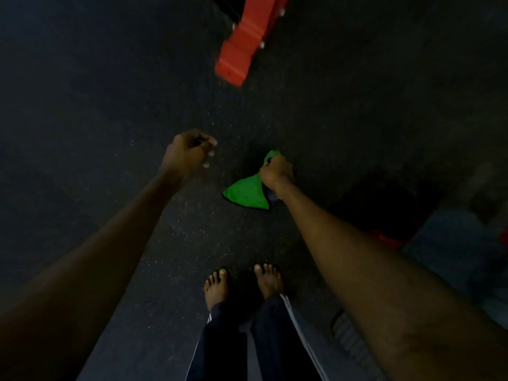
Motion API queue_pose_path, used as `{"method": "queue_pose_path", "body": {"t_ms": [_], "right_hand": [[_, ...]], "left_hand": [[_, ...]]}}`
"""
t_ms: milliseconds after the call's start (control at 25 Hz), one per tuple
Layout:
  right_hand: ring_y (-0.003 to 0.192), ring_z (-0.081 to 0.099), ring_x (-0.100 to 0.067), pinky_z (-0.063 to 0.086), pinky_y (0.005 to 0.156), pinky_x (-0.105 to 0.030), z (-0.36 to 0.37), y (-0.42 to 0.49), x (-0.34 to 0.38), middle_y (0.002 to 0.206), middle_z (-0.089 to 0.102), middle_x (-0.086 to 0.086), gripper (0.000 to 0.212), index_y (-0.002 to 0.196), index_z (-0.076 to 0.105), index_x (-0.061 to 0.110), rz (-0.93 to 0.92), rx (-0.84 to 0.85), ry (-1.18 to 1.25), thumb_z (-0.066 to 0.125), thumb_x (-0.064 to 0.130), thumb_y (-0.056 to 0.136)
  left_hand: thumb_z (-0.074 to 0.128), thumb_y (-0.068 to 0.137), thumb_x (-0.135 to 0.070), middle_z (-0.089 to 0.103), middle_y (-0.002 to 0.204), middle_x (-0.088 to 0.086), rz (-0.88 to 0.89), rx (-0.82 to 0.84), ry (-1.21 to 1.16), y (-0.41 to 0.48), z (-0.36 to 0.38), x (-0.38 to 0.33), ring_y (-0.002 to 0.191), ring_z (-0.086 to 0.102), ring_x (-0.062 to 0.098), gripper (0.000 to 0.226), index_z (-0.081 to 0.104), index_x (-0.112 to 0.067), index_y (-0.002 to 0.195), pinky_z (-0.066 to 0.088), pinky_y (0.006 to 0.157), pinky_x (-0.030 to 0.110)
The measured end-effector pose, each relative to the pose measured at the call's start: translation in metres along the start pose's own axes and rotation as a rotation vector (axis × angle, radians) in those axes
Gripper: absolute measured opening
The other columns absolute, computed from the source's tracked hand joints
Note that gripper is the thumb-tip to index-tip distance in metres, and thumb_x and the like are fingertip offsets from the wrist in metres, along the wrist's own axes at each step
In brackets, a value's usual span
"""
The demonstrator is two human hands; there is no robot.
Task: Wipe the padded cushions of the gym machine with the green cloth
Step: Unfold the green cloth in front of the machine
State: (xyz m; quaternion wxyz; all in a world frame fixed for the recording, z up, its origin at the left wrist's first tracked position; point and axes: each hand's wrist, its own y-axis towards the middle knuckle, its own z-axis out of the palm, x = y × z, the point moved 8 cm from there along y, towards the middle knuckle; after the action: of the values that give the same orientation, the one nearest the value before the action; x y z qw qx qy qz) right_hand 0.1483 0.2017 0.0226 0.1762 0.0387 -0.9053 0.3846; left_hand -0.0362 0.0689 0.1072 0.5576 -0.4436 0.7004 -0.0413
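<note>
View from a head-worn camera, looking straight down in dim light at a dark speckled floor (170,229). Two bare forearms reach forward into the scene.

The right hand (276,171) grips a green cloth (246,193), with the fingers curled round a bunched part of it. The cloth is bright green, the most vivid thing in view, with a thin dark edging along its border. A small tuft of it pokes out above the fist, and the larger part hangs below the hand as a rough triangle with a pointed corner towards the left. A darker patch shows where the cloth meets the wrist. The cloth is held in the air above the floor, in front of the person's feet and near the middle of the view.

The left hand (189,149) is to the left of the cloth and apart from it. Its fingers are loosely curled and it holds nothing.

At the top, a red metal frame part of a gym machine (242,42) slants across the floor. At the bottom are two bare feet (217,287) and dark trousers (220,342) with pale side stripes. A blurred bluish shape (461,243) sits at the right edge; what it is cannot be told.
</note>
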Motion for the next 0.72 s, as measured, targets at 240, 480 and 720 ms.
{"method": "queue_pose_path", "body": {"t_ms": [240,480,720], "right_hand": [[0.113,0.064,-0.039,0.051,0.091,-0.044,-0.205,-0.146,0.13,0.113,0.07,-0.022,0.038,0.11,0.071,-0.001,-0.128,-0.028,0.237,0.051,0.026,0.094],[0.101,0.066,-0.028,0.053,0.089,-0.039,-0.399,-0.297,0.289,0.105,0.071,-0.012,0.05,0.102,0.073,0.003,-0.355,-0.126,0.488,0.048,0.042,0.084],[0.073,0.056,-0.02,0.043,0.072,-0.032,-0.542,-0.465,0.412,0.078,0.062,-0.007,0.034,0.063,0.054,0.018,-0.667,-0.167,0.621,0.05,0.019,0.097]], "left_hand": [[0.054,0.099,-0.013,0.07,0.091,0.006,0.131,-0.077,0.025,-0.119,-0.112,-0.212,0.065,0.063,0.018,0.016,0.069,-0.015,0.105,0.045,0.052,0.017],[0.061,0.081,-0.023,0.069,0.08,0.004,0.311,-0.25,-0.055,-0.222,-0.253,-0.41,0.074,0.064,0.023,0.008,0.067,-0.027,0.078,0.055,0.077,0.04],[0.061,0.076,-0.03,0.071,0.072,0.002,0.455,-0.397,-0.096,-0.332,-0.344,-0.543,0.069,0.062,0.018,0.011,0.07,-0.024,0.073,0.052,0.072,0.034]]}}
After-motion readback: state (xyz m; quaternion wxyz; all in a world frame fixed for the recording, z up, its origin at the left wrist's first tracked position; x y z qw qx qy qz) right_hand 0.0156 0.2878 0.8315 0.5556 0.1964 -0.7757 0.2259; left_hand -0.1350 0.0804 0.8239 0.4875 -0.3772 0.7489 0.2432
